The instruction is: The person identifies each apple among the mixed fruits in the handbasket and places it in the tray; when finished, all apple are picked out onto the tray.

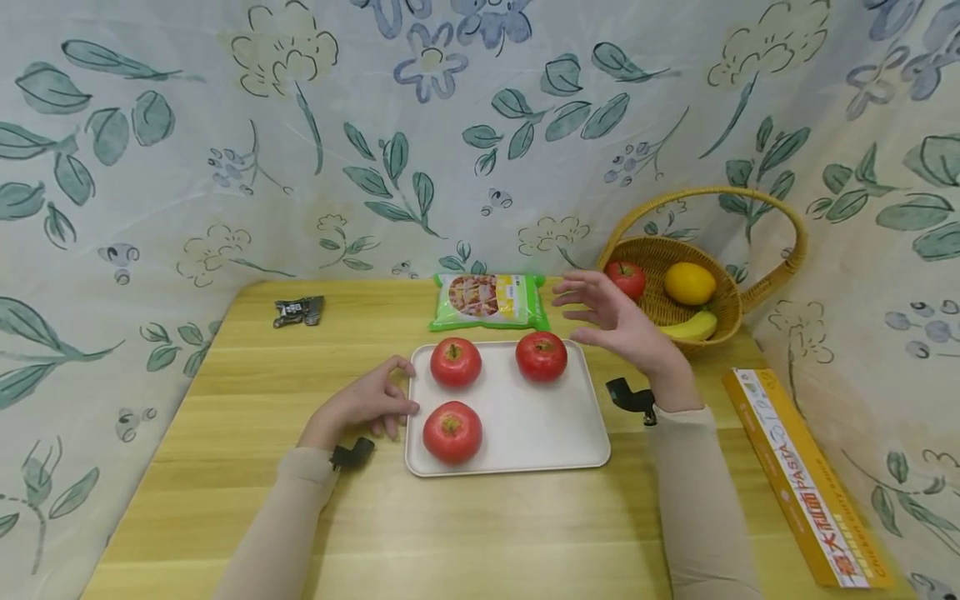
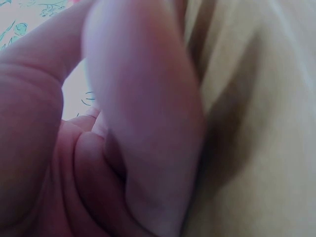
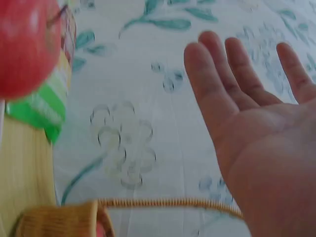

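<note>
The right hand (image 1: 622, 327) is held open with fingers spread, just above and right of the far-right apple (image 1: 541, 356) on the tray (image 1: 525, 417). The left hand (image 1: 367, 404), fingers curled, is rested at the tray's left edge.

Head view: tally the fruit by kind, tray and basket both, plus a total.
Tomatoes: 4; three on the white tray at, one in the wicker basket at
Lemon: 1, in the basket
Banana: 1, in the basket
Total: 6
</note>
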{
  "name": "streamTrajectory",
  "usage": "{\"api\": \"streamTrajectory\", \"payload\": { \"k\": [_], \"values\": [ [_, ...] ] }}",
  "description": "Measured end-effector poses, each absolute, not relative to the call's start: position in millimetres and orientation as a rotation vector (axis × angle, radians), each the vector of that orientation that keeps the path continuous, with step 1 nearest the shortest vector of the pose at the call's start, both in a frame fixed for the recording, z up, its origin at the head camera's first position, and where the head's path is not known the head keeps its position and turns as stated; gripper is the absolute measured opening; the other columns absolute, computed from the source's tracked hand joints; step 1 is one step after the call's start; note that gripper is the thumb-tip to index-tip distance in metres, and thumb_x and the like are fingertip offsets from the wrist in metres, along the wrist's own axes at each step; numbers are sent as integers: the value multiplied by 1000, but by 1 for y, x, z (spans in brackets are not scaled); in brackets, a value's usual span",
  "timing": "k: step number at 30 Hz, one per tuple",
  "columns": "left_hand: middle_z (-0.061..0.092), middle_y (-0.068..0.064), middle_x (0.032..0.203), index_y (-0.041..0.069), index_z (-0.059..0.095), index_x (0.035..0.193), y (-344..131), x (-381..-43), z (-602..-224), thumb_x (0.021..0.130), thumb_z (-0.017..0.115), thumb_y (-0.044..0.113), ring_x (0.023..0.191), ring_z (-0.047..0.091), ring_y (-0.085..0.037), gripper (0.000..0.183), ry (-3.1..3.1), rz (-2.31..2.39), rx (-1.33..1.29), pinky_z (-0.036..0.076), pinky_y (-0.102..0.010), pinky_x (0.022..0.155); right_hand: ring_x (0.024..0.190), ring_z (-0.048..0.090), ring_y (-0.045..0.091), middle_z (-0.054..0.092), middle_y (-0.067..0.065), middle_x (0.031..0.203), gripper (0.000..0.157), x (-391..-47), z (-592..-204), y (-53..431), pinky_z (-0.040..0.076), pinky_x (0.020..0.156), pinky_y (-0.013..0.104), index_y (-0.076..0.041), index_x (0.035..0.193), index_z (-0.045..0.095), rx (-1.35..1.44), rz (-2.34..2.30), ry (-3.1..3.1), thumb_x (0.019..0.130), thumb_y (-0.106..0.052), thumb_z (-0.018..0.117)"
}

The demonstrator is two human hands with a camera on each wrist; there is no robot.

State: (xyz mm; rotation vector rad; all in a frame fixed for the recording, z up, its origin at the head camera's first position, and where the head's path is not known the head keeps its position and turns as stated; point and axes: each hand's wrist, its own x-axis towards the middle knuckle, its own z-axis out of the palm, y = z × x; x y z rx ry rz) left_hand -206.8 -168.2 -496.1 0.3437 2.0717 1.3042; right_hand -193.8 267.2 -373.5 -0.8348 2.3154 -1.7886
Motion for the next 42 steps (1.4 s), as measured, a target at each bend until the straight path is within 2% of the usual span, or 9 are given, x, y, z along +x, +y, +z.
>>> {"api": "streamTrajectory", "payload": {
  "k": [5,8,11,15,18,23,30,36,42],
  "values": [
    [73,-10,81,17,40,142,-168,-206,-496,92,83,28,54,68,-19,67,2072,1300,322,52,-27,48,137,54,19,54,9,150,62,-204,-379,305,48,112,18,-12,156,41,-688,-2090,2352,101,7,63],
    [73,-10,81,17,40,142,-167,-207,-496,92,83,29,54,68,-19,67,2075,1298,321,52,-27,48,139,50,21,54,7,150,60,-212,-384,322,47,109,14,-12,157,41,-543,-2175,2383,103,0,64],
    [73,-10,81,18,40,142,-167,-207,-497,93,83,28,54,68,-19,66,2075,1299,326,53,-27,48,144,44,23,52,-2,150,61,-222,-389,336,45,106,11,-17,158,39,-335,-2143,2458,105,-9,66],
    [73,-10,81,18,41,141,-168,-207,-498,93,83,29,55,69,-19,66,2079,1296,333,53,-27,48,156,33,29,41,3,164,70,-237,-399,350,35,128,34,-26,163,32,-50,-1978,2558,104,-27,70],
    [73,-10,81,18,41,141,-167,-207,-498,93,84,30,55,69,-20,66,2079,1292,328,54,-27,49,162,22,36,24,12,175,83,-248,-407,360,21,133,58,-26,167,24,88,-1850,2612,101,-39,72],
    [73,-10,81,19,41,141,-167,-207,-497,93,84,30,55,69,-20,66,2076,1292,316,53,-27,49,164,15,39,13,17,178,94,-265,-414,369,19,132,62,-21,170,16,202,-1726,2661,99,-43,74],
    [73,-10,82,20,41,141,-169,-208,-498,92,84,31,56,69,-20,65,2089,1277,318,54,-28,49,164,12,43,7,20,178,97,-279,-416,373,14,133,64,-22,171,12,261,-1646,2621,100,-45,72],
    [74,-10,82,21,41,140,-169,-208,-498,93,83,31,56,69,-21,64,2096,1272,321,54,-28,49,163,11,46,4,25,177,95,-285,-415,371,11,132,65,-19,171,6,278,-1630,2538,103,-38,69],
    [74,-10,82,21,41,140,-168,-208,-497,93,83,30,55,69,-20,63,2094,1275,330,54,-28,49,160,16,44,6,26,177,96,-290,-419,373,18,132,61,-21,172,3,286,-1639,2482,103,-40,68]
  ]
}}
